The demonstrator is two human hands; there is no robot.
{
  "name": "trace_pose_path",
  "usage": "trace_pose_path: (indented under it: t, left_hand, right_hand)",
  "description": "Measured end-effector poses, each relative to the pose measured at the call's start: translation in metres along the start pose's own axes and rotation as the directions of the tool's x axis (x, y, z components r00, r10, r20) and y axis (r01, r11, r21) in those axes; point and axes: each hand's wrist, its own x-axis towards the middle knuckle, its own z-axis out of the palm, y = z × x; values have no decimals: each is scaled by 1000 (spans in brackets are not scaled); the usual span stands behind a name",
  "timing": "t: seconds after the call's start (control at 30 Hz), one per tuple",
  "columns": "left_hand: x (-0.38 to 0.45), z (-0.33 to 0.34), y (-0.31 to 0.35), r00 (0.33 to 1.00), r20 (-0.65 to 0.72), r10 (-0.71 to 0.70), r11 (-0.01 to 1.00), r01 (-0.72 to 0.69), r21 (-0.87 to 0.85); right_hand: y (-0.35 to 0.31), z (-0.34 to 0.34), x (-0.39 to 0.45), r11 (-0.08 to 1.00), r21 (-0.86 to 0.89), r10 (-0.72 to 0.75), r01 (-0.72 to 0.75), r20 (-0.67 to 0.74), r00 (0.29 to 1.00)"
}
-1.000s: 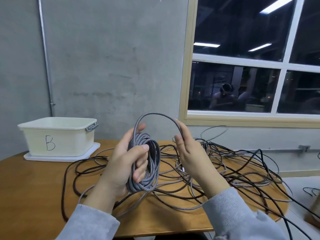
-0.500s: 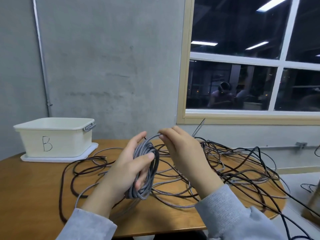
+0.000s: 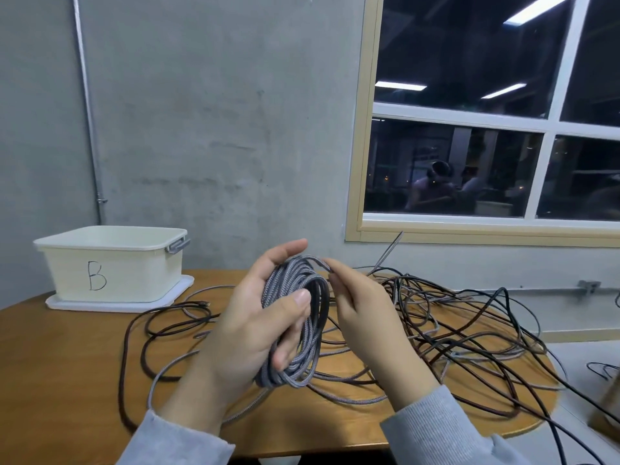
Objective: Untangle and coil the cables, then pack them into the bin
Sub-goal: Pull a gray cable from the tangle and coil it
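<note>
A round wooden table (image 3: 60,364) is seen filling the lower view, and a loose tangle of dark and grey cables (image 3: 453,330) is spread across it from the centre out toward 3 o'clock, some strands hanging off the far edge. A cream bin (image 3: 114,270), marked with a letter B, is set on a white tray (image 3: 181,290) at 10 o'clock, well apart from the hands.

A grey braided coil (image 3: 295,330) is held upright at the centre by the left hand (image 3: 255,327); its thumb is pressed across the loops and its fingers are curled through them. The cable's free run (image 3: 320,261) is pinched at the top of the coil by the right hand (image 3: 362,317).

The likeliest trouble is judged to be a snag: the grey tail is trailed back into the pile, so neighbouring strands may be dragged along. The loops could also be spilled if the thumb is eased.

The coil looks tight, even, and woven in texture.
</note>
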Motion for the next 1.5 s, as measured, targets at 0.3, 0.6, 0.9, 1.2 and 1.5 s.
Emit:
trace_pose_path:
  t: [0.3,0.6,0.9,1.2,1.5]
  left_hand:
    - [-6,0,15,1000,31,5,999,-3,-41]
    - [-5,4,13,992,121,40,965,-6,-263]
    - [7,7,2,854,-457,248,941,-325,-98]
    - [12,1,7,762,-562,323,921,-390,1]
    - [17,-5,-4,647,-614,451,892,-346,291]
  right_hand:
    - [7,6,-8,991,66,114,-117,50,992]
    - [-1,-1,-2,989,90,112,-119,88,990]
    - [-1,19,-11,993,-75,107,-87,336,936]
    - [-4,21,-12,990,-113,124,-85,410,904]
    - [-17,34,-14,979,-202,64,41,489,870]
